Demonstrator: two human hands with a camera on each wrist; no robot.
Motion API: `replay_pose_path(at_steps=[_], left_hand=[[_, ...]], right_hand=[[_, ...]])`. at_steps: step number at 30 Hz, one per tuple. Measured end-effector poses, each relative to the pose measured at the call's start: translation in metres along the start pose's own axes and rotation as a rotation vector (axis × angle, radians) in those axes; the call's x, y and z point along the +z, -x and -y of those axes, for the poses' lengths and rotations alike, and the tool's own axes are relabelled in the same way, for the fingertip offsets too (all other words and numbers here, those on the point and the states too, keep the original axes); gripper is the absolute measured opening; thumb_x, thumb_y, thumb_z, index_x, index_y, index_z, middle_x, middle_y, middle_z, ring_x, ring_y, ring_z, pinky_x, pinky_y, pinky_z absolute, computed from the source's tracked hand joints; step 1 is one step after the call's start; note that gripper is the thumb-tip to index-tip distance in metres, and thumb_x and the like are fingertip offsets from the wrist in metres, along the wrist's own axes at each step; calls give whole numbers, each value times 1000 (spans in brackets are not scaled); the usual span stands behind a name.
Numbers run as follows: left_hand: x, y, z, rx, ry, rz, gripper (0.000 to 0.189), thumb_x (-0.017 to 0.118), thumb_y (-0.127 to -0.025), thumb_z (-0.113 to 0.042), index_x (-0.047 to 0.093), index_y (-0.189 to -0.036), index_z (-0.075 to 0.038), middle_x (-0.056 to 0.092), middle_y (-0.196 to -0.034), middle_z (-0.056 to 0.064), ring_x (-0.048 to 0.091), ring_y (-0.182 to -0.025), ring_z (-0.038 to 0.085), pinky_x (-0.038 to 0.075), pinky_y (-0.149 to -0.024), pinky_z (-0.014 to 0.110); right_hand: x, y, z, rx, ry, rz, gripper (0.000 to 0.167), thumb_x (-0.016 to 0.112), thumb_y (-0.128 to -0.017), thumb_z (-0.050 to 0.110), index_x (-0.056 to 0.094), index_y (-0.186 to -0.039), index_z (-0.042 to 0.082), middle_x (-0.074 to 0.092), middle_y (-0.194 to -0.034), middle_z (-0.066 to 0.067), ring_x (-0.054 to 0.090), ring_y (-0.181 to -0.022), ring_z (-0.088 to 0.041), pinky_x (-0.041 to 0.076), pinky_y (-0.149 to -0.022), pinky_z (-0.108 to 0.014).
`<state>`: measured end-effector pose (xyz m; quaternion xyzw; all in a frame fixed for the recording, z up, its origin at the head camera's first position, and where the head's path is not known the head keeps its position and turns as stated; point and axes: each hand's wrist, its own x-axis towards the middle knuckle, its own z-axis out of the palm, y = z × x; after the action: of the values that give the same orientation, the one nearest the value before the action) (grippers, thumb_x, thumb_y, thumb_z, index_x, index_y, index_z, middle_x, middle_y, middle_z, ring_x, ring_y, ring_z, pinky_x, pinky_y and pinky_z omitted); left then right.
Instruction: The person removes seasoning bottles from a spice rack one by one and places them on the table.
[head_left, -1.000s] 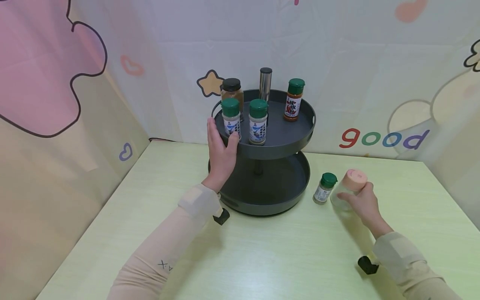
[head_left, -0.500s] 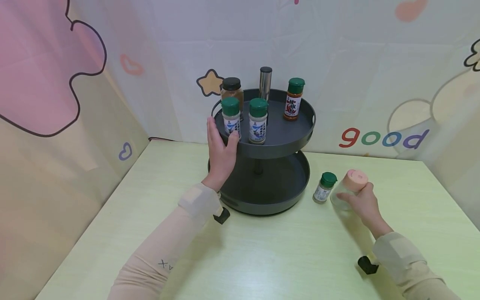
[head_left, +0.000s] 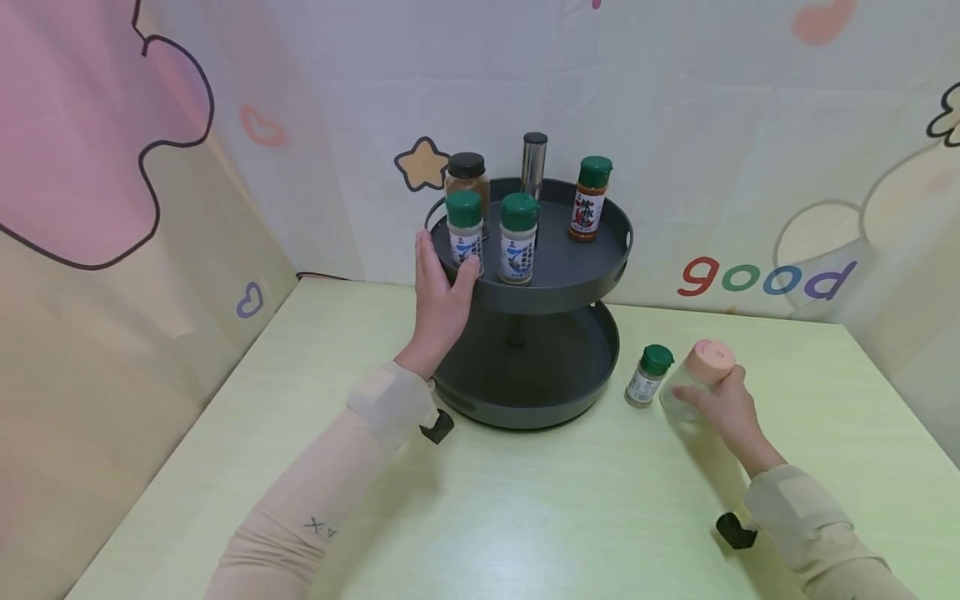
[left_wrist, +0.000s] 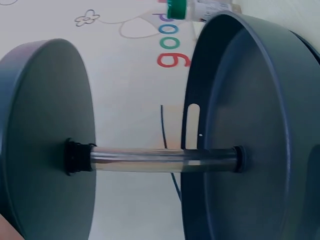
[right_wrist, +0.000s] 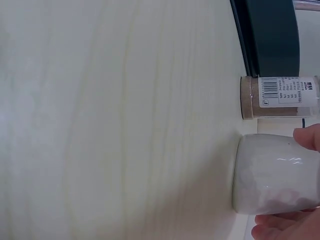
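My left hand (head_left: 438, 296) lies against the left side of the upper tray (head_left: 558, 297) of a dark two-tier turntable rack. Its fingers are straight, with the thumb by the rim in front of a green-capped spice bottle (head_left: 466, 229). A second green-capped spice bottle (head_left: 517, 242) stands just right of that one. On the table to the right, my right hand (head_left: 727, 408) grips a clear jar with a pink lid (head_left: 711, 360), thumb on one side and fingers on the other. In the right wrist view the jar's pale contents (right_wrist: 272, 175) show.
A small green-capped spice bottle (head_left: 647, 379) stands between the rack's lower tray (head_left: 525, 417) and the jar. On the upper tray are also a black-lidded jar of brown powder (head_left: 468, 179) and a red spice bottle (head_left: 587, 204). A steel post (head_left: 534, 162) rises there.
My left wrist and forearm have shifted slightly left, while the fingers stay at the upper tray. The right hand keeps its hold on the jar in the same place.
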<state>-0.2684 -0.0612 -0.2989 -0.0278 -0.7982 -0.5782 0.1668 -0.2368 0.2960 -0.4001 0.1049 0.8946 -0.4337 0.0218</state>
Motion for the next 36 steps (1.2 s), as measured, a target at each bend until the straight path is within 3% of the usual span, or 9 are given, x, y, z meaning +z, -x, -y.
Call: replay_pose_path(at_steps=[8, 15, 27, 36], left_hand=[[0, 13, -8, -52, -14, 12, 85, 43, -84, -52, -10, -142, -19, -17, -148, -4, -9, -137, 19, 5, -108, 50], [4, 36, -9, 17, -8, 4, 85, 44, -85, -46, -12, -142, -16, -19, -148, -1, -12, -137, 18, -1, -108, 50], [20, 79, -22, 97, -28, 96, 86, 52, -82, -24, -8, -142, -14, -19, -148, -5, -5, -137, 21, 10, -106, 54], [26, 85, -22, 116, -89, 139, 85, 53, -80, -23, -3, -143, -12, -18, -148, -5, -3, -137, 21, 9, -106, 55]], right_hand=[[-1, 1, -1, -4, 27, 12, 84, 57, -80, 40, 8, -129, -7, 29, -130, -31, 33, -116, -43, 29, -96, -56], [-1, 1, -1, -13, 36, 6, 84, 57, -81, 41, 8, -129, -7, 29, -130, -31, 33, -116, -43, 29, -95, -56], [-1, -1, -3, -5, 28, 23, 86, 57, -80, 44, 7, -129, -6, 29, -131, -30, 32, -117, -43, 29, -96, -56], [-1, 1, -2, -9, 28, 25, 84, 57, -81, 40, 7, -129, -7, 28, -131, -30, 32, -117, -43, 28, -96, -56]])
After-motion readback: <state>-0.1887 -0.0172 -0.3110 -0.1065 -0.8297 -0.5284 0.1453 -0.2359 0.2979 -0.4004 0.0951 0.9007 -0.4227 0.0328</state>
